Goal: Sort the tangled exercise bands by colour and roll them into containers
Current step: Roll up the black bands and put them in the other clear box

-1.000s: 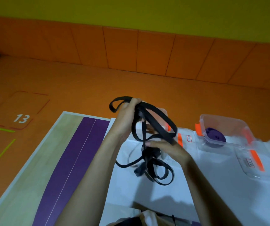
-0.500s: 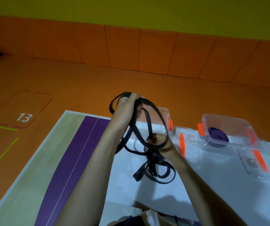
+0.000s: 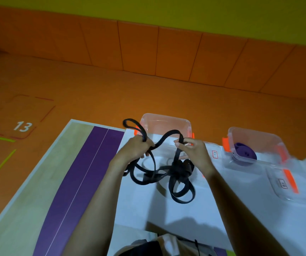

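Note:
A tangled black exercise band (image 3: pixel 178 174) hangs between my hands over the white sheet (image 3: pixel 213 206). My left hand (image 3: pixel 135 148) grips a bundle of its loops, with one loop sticking up past the fist. My right hand (image 3: pixel 194 152) pinches a strand at the fingertips, so that an arch of band runs between the hands. The knotted lower part droops onto the sheet. Behind the hands stands a clear container (image 3: pixel 167 122) with orange clips. A second clear container (image 3: pixel 270 141) at the right holds a rolled purple band (image 3: pixel 245 151).
A clear lid (image 3: pixel 283 183) with an orange clip lies near the right container, and another lid (image 3: pixel 214 154) lies between the two containers. A wood-and-purple mat (image 3: pixel 70 182) lies left of the sheet on the orange floor, where "13" (image 3: pixel 22 126) is marked.
Both hands have dropped lower and moved apart. The right hand has shifted from the knot to a strand further right, spreading the band into an arch.

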The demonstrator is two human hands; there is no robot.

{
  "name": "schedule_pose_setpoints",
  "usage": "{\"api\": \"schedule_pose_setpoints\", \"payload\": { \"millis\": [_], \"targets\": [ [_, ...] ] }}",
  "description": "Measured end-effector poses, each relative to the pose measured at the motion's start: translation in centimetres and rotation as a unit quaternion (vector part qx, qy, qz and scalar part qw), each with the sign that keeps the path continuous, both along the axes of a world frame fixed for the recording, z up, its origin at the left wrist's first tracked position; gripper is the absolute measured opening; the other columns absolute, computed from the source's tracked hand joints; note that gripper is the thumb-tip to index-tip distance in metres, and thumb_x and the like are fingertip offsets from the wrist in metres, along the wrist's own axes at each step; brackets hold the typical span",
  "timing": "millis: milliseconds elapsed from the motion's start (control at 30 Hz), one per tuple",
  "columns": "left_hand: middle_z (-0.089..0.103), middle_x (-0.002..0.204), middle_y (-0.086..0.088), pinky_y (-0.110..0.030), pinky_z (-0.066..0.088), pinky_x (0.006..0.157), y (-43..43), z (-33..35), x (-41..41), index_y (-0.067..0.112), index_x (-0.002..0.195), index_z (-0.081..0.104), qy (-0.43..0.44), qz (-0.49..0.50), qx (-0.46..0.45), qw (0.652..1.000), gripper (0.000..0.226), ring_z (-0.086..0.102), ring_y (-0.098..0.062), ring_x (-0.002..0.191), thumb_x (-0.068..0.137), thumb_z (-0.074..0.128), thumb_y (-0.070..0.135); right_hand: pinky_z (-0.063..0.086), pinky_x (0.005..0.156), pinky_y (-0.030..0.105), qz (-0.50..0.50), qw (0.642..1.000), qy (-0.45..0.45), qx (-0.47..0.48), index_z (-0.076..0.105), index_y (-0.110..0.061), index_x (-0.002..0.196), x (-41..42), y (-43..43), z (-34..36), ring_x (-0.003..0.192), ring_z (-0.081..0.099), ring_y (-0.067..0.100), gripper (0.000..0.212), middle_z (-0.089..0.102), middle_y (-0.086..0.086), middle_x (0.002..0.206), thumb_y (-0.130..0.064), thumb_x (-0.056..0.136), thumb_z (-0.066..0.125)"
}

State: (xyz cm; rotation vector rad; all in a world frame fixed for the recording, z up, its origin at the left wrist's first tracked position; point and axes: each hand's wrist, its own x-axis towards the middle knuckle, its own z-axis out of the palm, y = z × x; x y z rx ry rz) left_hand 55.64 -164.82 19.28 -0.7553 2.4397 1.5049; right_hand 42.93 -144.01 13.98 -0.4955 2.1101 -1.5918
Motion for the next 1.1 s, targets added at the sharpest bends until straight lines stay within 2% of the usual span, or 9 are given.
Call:
{"api": "schedule_pose_setpoints", "payload": {
  "millis": [133,267,400,533,633,733,867,933,1100],
  "targets": [
    [0.072,0.083,-0.007,-0.037,0.054,0.076,3.2,-3.3,-0.9,0.005,0.103,0.072,-0.023,-0.048,0.016,0.998,0.032,0.066,-0.022,0.079,0.100,0.053,0.031,0.054,0.067,0.011,0.005,0.998,0.046,0.046,0.082,-0.010,0.100,0.4,-1.0,-0.8,0.087,0.072,0.007,0.016,0.076,0.002,0.102,-0.025,0.093,0.079],
    [0.070,0.076,-0.003,-0.037,0.054,0.071,5.1,-6.4,-1.6,0.012,0.084,0.065,0.002,-0.056,0.012,0.998,0.020,0.066,-0.019,0.075,0.092,0.071,0.029,0.064,0.073,0.054,0.006,0.997,0.028,0.067,0.080,-0.019,0.078,1.0,-1.8,-1.9,0.090,0.072,0.035,0.020,0.069,0.013,0.092,-0.038,0.085,0.082],
    [0.062,0.063,0.009,-0.028,0.046,0.059,6.0,-8.4,-1.9,0.022,0.081,0.065,0.041,-0.008,-0.027,0.999,0.025,0.061,-0.010,0.062,0.085,0.082,0.039,0.059,0.085,0.056,0.013,0.997,0.042,0.070,0.080,-0.023,0.078,1.4,-2.1,-2.6,0.087,0.074,0.025,0.011,0.076,0.003,0.085,-0.033,0.082,0.079],
    [0.069,0.070,0.004,-0.033,0.051,0.066,5.1,-9.6,-1.7,0.026,0.076,0.067,0.035,0.042,-0.035,0.998,0.020,0.066,-0.017,0.071,0.092,0.076,0.035,0.058,0.099,0.029,0.107,0.994,-0.016,0.012,0.079,-0.029,0.109,1.0,-0.7,-2.5,0.112,0.071,0.005,0.030,0.079,-0.013,0.111,-0.006,0.091,0.076],
    [0.073,0.072,0.002,-0.043,0.058,0.081,3.2,-10.1,-1.0,0.017,0.082,0.073,0.017,0.037,0.000,0.999,0.023,0.072,-0.021,0.076,0.095,0.073,0.036,0.051,0.086,0.008,0.186,0.977,0.033,0.104,0.065,-0.028,0.139,-0.3,0.9,-4.7,0.138,0.054,0.003,0.064,0.063,-0.016,0.143,0.016,0.094,0.049],
    [0.072,0.069,0.002,-0.035,0.055,0.078,2.0,-9.9,-0.4,0.010,0.082,0.073,0.021,-0.003,0.040,0.999,0.030,0.071,-0.015,0.071,0.099,0.070,0.034,0.055,0.090,0.020,0.292,0.921,0.068,0.248,0.046,-0.052,0.151,-0.7,0.5,-6.5,0.140,0.048,0.007,0.092,0.043,-0.014,0.159,0.016,0.089,0.041],
    [0.070,0.072,0.000,-0.026,0.051,0.074,1.4,-9.4,0.2,0.009,0.081,0.069,0.016,-0.001,0.044,0.999,0.032,0.067,-0.010,0.068,0.099,0.070,0.036,0.050,0.073,0.027,0.417,0.828,0.157,0.341,0.064,-0.039,0.129,-0.7,-1.0,-6.1,0.086,0.059,0.005,0.051,0.059,-0.014,0.106,-0.005,0.092,0.059],
    [0.071,0.072,-0.002,-0.028,0.053,0.077,1.0,-9.5,0.5,0.007,0.084,0.070,0.018,0.012,0.034,0.999,0.034,0.068,-0.015,0.071,0.099,0.069,0.037,0.056,0.078,0.039,0.435,0.809,0.179,0.353,0.067,-0.035,0.113,-0.6,-1.2,-6.6,0.091,0.060,0.012,0.028,0.055,-0.012,0.100,-0.026,0.086,0.071],
    [0.073,0.069,-0.004,-0.032,0.047,0.072,0.2,-9.8,0.7,0.005,0.077,0.073,0.015,0.057,0.021,0.998,0.041,0.062,-0.007,0.058,0.100,0.067,0.038,0.043,0.090,0.038,0.407,0.797,0.267,0.356,0.070,-0.031,0.095,0.3,-0.7,-9.8,0.106,0.041,0.009,0.029,0.051,-0.013,0.108,-0.046,0.074,0.083]
  ]
}}
